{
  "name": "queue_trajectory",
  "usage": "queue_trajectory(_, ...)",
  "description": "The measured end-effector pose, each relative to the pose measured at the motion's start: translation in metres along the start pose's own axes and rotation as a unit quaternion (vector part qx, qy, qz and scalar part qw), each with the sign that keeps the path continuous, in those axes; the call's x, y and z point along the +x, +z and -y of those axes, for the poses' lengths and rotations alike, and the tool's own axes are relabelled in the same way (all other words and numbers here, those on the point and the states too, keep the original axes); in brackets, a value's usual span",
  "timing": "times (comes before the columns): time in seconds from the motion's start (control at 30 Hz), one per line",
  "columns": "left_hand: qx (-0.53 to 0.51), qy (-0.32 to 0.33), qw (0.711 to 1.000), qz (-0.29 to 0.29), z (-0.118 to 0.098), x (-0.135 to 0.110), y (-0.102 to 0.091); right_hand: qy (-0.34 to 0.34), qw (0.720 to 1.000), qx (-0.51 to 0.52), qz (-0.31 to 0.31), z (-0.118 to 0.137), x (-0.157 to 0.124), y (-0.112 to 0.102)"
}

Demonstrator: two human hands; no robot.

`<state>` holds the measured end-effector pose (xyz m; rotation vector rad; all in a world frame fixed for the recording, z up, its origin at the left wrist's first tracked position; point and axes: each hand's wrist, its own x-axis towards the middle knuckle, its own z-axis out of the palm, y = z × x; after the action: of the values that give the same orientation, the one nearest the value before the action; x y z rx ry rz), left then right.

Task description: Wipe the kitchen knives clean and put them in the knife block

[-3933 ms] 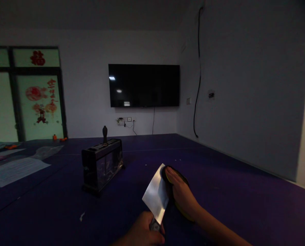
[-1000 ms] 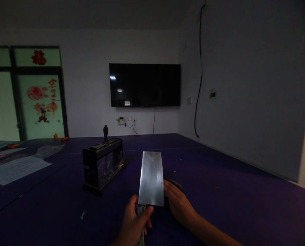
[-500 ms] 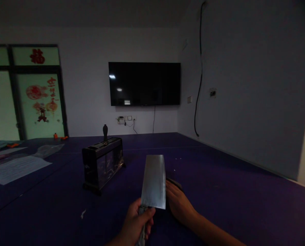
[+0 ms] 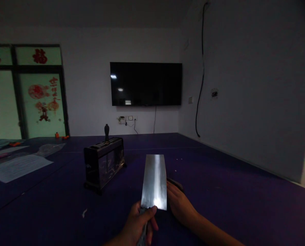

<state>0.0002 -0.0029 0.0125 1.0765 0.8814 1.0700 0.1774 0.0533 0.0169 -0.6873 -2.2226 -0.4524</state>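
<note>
Cleaver (image 4: 154, 179) of smooth, gleaming metal, broadly rectangular, gripped by left hand's (image 4: 138, 223) fingers; dark, curved-edged object (image 4: 178, 185) against right hand (image 4: 179, 206), finger grip unclear.

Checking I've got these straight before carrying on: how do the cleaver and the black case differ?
The cleaver is flat and mostly bright silver; the black case is boxy and mostly dark. The cleaver is gripped in the left hand, while the black case stands on the purple tabletop, touched by neither hand. Both catch light on their sides.
</note>
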Motion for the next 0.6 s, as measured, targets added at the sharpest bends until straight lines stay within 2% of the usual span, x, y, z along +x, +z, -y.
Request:
queue_trajectory(0.13,-0.009,-0.009,0.999,-0.045,-0.001,0.000,0.000,0.004,1.000,0.014,0.018,0.000,0.001,0.001)
queue_trajectory(0.23,-0.008,-0.017,0.998,-0.053,-0.002,0.002,0.002,0.031,0.999,0.025,0.013,-0.002,0.001,0.001)
queue_trajectory(0.4,-0.003,-0.017,0.999,-0.050,-0.005,0.002,0.004,0.090,0.994,0.028,-0.052,-0.010,-0.003,0.003)
queue_trajectory(0.5,-0.005,-0.015,0.997,-0.079,-0.007,0.000,0.005,0.083,0.992,0.028,-0.096,-0.011,-0.004,0.003)
queue_trajectory(0.6,-0.011,-0.017,0.994,-0.106,-0.008,-0.001,0.006,0.046,0.992,0.022,-0.113,-0.007,-0.003,-0.001)
